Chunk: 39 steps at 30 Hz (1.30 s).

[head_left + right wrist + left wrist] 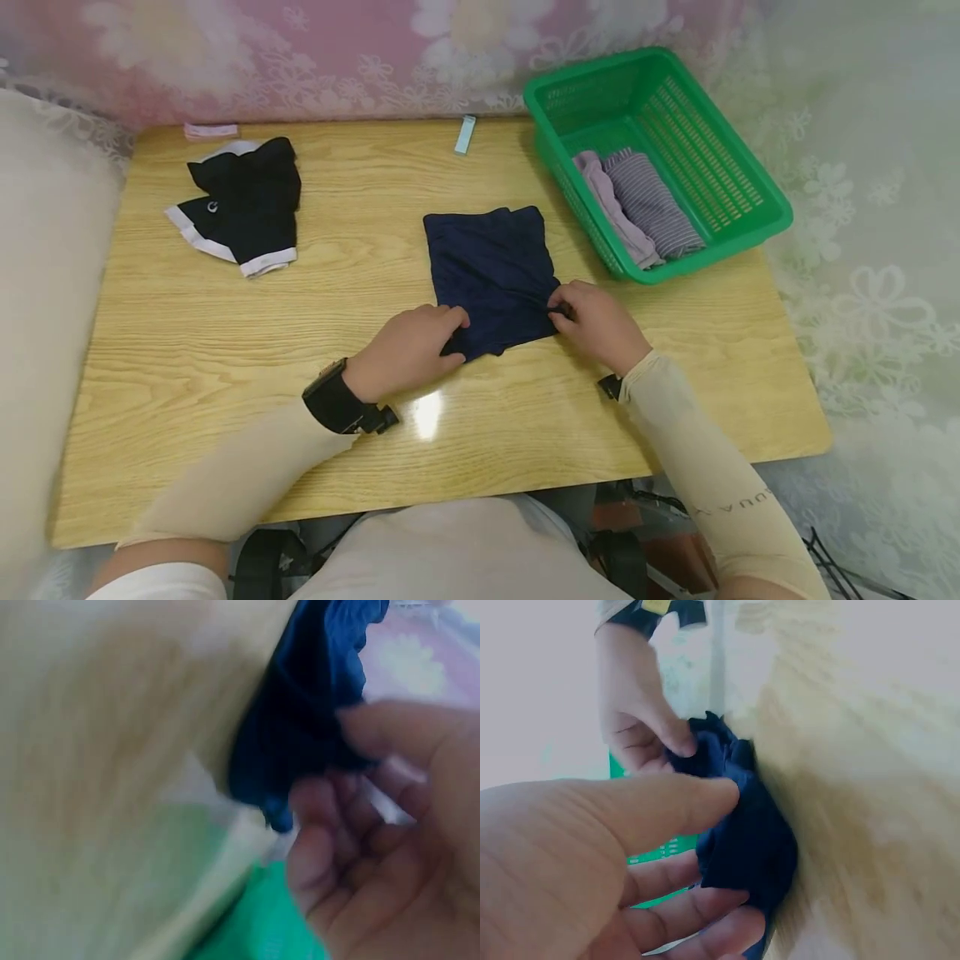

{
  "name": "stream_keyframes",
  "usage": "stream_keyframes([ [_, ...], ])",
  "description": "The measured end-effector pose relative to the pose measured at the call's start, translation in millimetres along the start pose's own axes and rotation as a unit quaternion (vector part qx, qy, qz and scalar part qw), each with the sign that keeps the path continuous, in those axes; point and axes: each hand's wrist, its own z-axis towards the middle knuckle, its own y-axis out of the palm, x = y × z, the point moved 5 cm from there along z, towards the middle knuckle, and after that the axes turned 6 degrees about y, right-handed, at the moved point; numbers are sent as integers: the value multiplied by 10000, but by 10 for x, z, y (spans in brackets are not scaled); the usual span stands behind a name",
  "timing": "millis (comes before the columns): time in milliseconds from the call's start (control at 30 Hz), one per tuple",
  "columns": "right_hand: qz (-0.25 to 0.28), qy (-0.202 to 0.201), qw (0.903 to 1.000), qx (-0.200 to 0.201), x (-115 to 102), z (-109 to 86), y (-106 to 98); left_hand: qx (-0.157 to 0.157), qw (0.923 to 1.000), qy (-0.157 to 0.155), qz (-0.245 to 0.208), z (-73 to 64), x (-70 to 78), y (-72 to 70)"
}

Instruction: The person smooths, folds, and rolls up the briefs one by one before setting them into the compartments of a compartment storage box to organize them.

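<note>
A dark navy cloth garment (491,267) lies folded into a rough square at the middle of the wooden table. At its lower left corner, my left hand (408,350) pinches the fabric between thumb and fingers. My right hand (600,325) grips a gathered bit of the right edge, close to the lower right corner. Creases run across the cloth toward that grip. In the left wrist view the navy garment (754,840) hangs between both hands, its near edge raised. The right wrist view shows thumb and fingertips on the cloth's ruffled part (300,727).
A green plastic basket (716,257) stands at the table's back right, holding a striped folded cloth (652,200) and a mauve one (611,212). Back left lies a black garment with white trim (258,200). A pink strip (212,132) and a pale blue strip (465,135) lie along the back edge.
</note>
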Motion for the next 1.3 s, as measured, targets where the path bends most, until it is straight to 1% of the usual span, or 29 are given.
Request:
stream_keyframes([
  [67,42,-263,9996,-116,8,-11,-34,80,9997,91,224,-20,53,36],
  [167,40,-534,9983,-225,58,-44,-113,188,9982,286,494,-22,132,32],
  [233,-38,-521,9982,-288,111,-62,-158,212,9972,427,577,-15,184,10],
  [300,-238,-439,9979,-423,159,-69,-173,214,9967,505,603,-6,224,-9],
  [400,-511,-406,9955,-686,187,-72,-151,155,9961,516,694,14,253,-15],
  [433,-554,-462,9945,-754,177,-73,-142,98,9961,484,725,19,250,-4],
  [567,-653,-652,9915,-918,137,-78,-65,-147,9960,332,812,27,205,62],
  [633,-741,-791,9898,-923,119,-79,-29,-194,9963,283,789,31,176,87],
  [700,-856,-904,9885,-863,110,-71,4,-123,9964,269,792,39,151,90],
  [833,-906,-1194,9869,-591,54,-39,22,105,9962,256,826,46,100,61],
  [967,-899,-1437,9846,-439,-17,-12,45,177,9964,312,772,15,33,22],
  [1067,-791,-1682,9816,-428,-74,-14,75,69,9966,400,724,-34,-40,-9],
  [1167,-589,-1936,9781,-486,-144,-36,101,-180,9968,460,625,-99,-129,-49],
  [1233,-485,-1977,9774,-564,-183,-46,115,-367,9966,554,494,-147,-194,-77],
  [1300,-428,-1915,9785,-636,-223,-51,115,-530,9959,652,330,-187,-250,-101],
])
